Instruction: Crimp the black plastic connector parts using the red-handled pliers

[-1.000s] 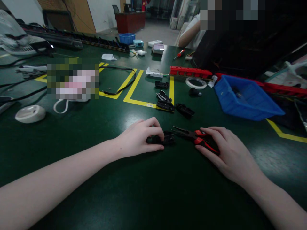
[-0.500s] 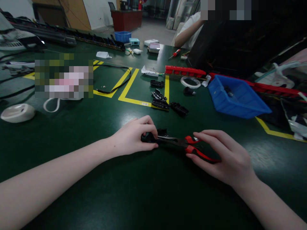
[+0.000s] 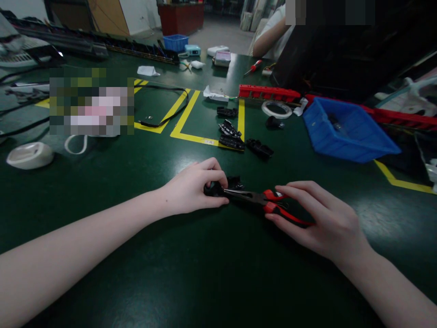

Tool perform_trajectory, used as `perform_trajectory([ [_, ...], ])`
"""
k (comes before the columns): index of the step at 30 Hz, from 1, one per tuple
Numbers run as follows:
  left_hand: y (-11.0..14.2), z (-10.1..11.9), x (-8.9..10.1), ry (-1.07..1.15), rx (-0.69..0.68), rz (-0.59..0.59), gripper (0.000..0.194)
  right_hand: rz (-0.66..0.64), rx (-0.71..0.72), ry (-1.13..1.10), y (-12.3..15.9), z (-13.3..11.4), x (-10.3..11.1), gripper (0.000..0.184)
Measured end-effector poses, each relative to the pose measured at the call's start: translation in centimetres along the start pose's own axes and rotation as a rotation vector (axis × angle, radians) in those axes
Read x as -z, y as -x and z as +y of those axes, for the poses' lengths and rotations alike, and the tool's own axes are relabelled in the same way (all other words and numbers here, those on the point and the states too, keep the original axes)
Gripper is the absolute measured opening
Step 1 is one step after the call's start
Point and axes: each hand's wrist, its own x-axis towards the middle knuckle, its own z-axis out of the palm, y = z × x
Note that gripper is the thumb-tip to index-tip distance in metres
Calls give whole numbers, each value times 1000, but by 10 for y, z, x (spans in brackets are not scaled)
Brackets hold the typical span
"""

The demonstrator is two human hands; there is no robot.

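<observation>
My left hand [image 3: 201, 187] is closed around a black plastic part [image 3: 214, 189], pinching it low over the green table [image 3: 170, 264]; the fingers hide much of it. In my right hand [image 3: 321, 218] are long-nose pliers [image 3: 252, 197] with red and black handles, lying between thumb and fingers. Their slim jaws point left and reach the held part by my left fingertips. Whether the tips grip anything is too small to tell. Just behind the jaws another dark piece [image 3: 235, 182] shows, and I cannot tell if it belongs to the held part.
Several black plastic parts [image 3: 231, 142] lie ahead near yellow tape lines. A blue bin [image 3: 351, 136] stands at the right, by a tape roll [image 3: 277, 110] and a red strip [image 3: 269, 93]. A white oval object [image 3: 30, 155] sits at the left. Another person's arm [image 3: 271, 38] shows at the back.
The pliers have moved left from beside the black part, so their jaws now reach it at my left fingertips. My right hand holds the handles more loosely, fingers wider apart. The view shifted slightly.
</observation>
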Motion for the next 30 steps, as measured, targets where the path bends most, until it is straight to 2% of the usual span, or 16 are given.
perform_trajectory([
  [11,0,0,-1,0,7,15,17,-10,-50,-47,0,0,1,36],
  [23,0,-4,1,-59,-100,64,22,60,-21,-22,8,17,-13,36],
  [27,0,0,4,-45,-84,120,30,56,-32,5,10,20,-17,41],
  [30,0,12,10,-5,-136,224,27,48,-23,14,12,22,-18,44],
])
